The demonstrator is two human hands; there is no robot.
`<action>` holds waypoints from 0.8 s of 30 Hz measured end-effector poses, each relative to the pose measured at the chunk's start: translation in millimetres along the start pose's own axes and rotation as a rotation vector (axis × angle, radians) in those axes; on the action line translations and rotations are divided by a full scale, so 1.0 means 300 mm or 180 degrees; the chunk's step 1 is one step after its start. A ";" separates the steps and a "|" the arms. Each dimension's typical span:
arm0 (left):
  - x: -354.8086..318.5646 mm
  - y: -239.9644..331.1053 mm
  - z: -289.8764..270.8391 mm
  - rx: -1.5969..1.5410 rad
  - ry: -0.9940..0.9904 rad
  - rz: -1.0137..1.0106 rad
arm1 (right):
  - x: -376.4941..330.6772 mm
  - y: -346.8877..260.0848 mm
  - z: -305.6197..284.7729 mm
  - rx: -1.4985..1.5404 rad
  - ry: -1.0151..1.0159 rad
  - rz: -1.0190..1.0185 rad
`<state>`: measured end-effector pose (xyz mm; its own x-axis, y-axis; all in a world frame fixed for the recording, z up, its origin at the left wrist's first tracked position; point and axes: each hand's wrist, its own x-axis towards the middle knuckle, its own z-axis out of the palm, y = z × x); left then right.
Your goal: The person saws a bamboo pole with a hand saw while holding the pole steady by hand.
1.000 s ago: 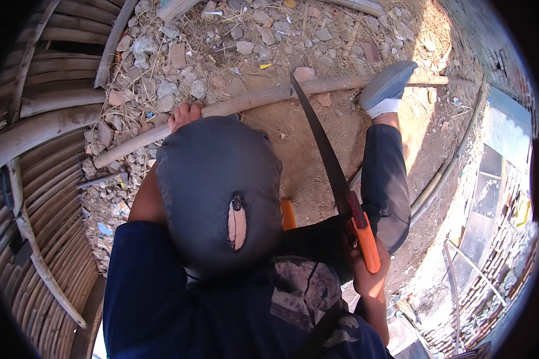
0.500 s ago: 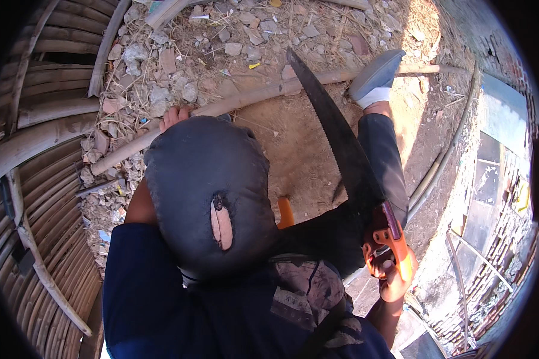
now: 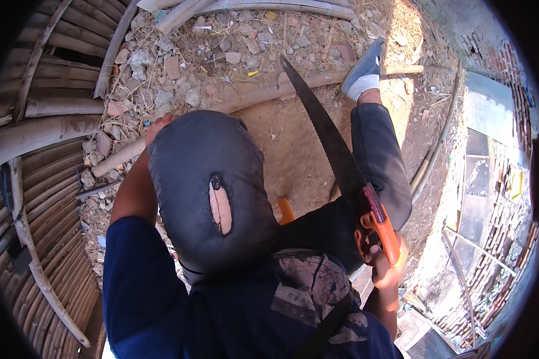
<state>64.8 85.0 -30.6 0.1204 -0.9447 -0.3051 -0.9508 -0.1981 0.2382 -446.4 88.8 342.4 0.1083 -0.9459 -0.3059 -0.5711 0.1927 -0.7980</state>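
Observation:
My right hand grips the orange handle of a hand saw. Its long dark blade points up and away to the left, teeth on the left side, in front of my right leg. On the far side of my bent left knee, my left hand is closed over a bamboo pole that lies across the ground; the knee hides part of the hand. The pole passes near my right shoe.
Rubble and dry straw cover the ground beyond the pole. A slatted bamboo wall rises at the left, a brick wall at the right. An orange piece stands by my knee. More poles lie at the far edge.
My right hand and the saw have shifted slightly left and up. My left hand has moved a little left along the pole, with more of its forearm showing. The whole view has shifted slightly.

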 end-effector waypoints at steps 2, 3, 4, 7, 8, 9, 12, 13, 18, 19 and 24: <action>-0.010 0.064 -0.105 -0.0033 -0.0314 -0.0114 | -0.001 0.003 0.014 -0.0034 0.0024 0.0102; -0.027 0.085 -0.152 -0.0052 -0.0491 -0.0186 | 0.005 0.023 0.027 0.0213 0.0075 0.0407; -0.032 0.080 -0.159 -0.0219 -0.0523 -0.0287 | 0.020 0.024 0.041 0.0120 0.0032 0.0332; -0.031 0.065 -0.125 -0.0550 -0.0148 -0.0355 | 0.070 0.019 0.084 -0.0075 -0.0004 0.0246; -0.037 0.024 -0.034 -0.0553 0.0277 -0.0258 | 0.088 0.045 0.096 0.0015 -0.0027 0.0214; -0.045 -0.002 0.052 -0.0539 0.0694 -0.0166 | 0.105 0.091 0.114 0.0115 -0.0059 0.0189; -0.018 -0.003 0.201 0.0008 0.1297 -0.0436 | 0.149 0.092 0.143 0.0269 -0.0098 0.0436; -0.001 -0.005 0.212 0.0120 0.1123 -0.0631 | 0.158 0.105 0.146 0.0248 -0.0114 0.0436; 0.020 -0.013 0.262 0.0388 0.1070 -0.0886 | 0.196 0.127 0.148 0.0111 -0.0162 0.0452; 0.024 -0.015 0.265 0.0386 0.1081 -0.0893 | 0.202 0.129 0.155 0.0082 -0.0153 0.0404; 0.009 -0.011 0.246 0.0414 0.1063 -0.0857 | 0.210 0.122 0.153 -0.0200 -0.0232 0.0384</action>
<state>47.3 102.5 -100.3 0.4338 -0.9008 -0.0207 -0.8984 -0.4342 0.0667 -423.2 48.2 270.0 0.0932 -0.8950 -0.4363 -0.6331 0.2849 -0.7197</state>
